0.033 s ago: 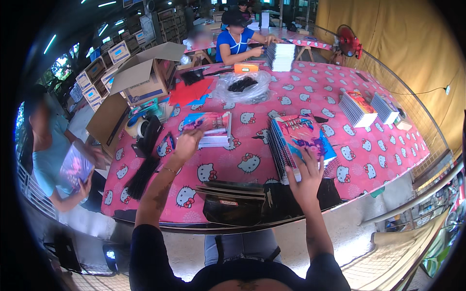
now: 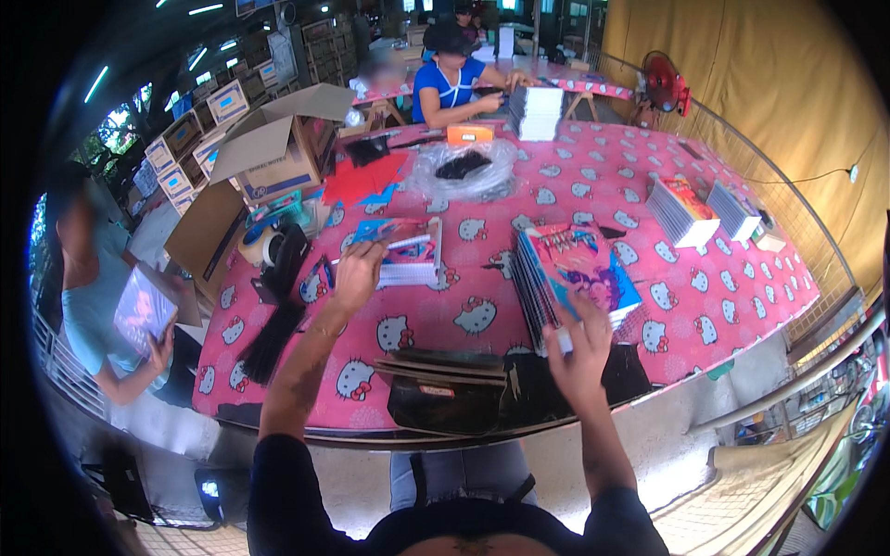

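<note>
On the left, my left hand (image 2: 358, 271) pinches the near left edge of a cover on a stack of colourful notebooks (image 2: 417, 269). White pages show beneath the partly raised cover. Right of centre, my right hand (image 2: 582, 341) is spread, its fingertips at the near edge of a pile of spiral-bound notebooks (image 2: 573, 262) with pink and blue covers. Its fingers are slightly blurred. Between my forearms, a black holder with thin brown boards (image 2: 440, 394) sits at the table's front edge.
Black strips (image 2: 273, 343) and a tape dispenser (image 2: 264, 246) lie left, near an open carton (image 2: 278, 157). A plastic bag (image 2: 464, 169) lies mid-table. More notebook stacks (image 2: 683, 211) stand right. One co-worker (image 2: 450, 88) sits opposite; another (image 2: 93, 278) holds a wrapped notebook at left.
My left hand has lifted the notebook cover, showing more white pages. My right hand has drawn slightly back toward me on the spiral-bound pile.
</note>
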A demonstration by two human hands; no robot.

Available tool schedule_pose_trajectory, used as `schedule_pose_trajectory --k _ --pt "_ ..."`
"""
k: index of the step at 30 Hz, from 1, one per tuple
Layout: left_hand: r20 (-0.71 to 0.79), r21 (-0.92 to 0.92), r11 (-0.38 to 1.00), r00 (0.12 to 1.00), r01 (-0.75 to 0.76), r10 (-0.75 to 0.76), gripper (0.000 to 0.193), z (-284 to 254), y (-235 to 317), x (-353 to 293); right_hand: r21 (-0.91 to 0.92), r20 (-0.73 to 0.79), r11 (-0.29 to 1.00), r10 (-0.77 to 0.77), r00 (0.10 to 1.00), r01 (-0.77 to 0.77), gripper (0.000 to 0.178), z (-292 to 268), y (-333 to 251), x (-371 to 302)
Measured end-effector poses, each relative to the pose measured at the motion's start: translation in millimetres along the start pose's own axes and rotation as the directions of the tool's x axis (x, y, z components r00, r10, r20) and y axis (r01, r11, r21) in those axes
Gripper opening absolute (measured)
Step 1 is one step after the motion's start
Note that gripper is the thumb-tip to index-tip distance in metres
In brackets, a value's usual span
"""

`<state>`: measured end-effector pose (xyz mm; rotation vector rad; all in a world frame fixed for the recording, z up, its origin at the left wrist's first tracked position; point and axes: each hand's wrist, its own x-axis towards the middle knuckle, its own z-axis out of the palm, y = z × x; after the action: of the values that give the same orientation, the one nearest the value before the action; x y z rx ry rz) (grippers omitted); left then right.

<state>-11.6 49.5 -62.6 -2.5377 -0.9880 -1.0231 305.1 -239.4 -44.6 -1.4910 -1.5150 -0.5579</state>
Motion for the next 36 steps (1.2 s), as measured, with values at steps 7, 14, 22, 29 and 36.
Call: schedule_pose_trajectory --k 7,14,22,29,36 --pt "-0.122 -0.331 0.872 0.933 -0.361 0.340 0.028 -143 173 38 0.815 0.448 0.296 0.223 0.866 -0.498 0.051 28 -27 -29" --pt "0.033 -0.287 0.894 0.930 -0.343 0.367 0.034 -167 197 20 0.768 0.468 0.302 0.338 0.817 -0.565 0.022 27 -44 -67" --pt "0.042 -0.315 0.867 0.907 -0.386 0.419 0.034 -164 203 15 0.653 0.554 0.365 0.366 0.748 -0.663 0.024 11 -42 -70" --pt "0.273 -0.228 0.931 0.899 -0.285 0.342 0.038 -145 193 -27 0.750 0.499 0.362 0.240 0.833 -0.554 0.050 19 -49 -70" --pt "0.128 -0.373 0.784 0.865 0.496 -0.486 0.049 -53 150 -184 0.751 0.477 0.341 0.313 0.822 -0.566 0.059 46 -81 -77"
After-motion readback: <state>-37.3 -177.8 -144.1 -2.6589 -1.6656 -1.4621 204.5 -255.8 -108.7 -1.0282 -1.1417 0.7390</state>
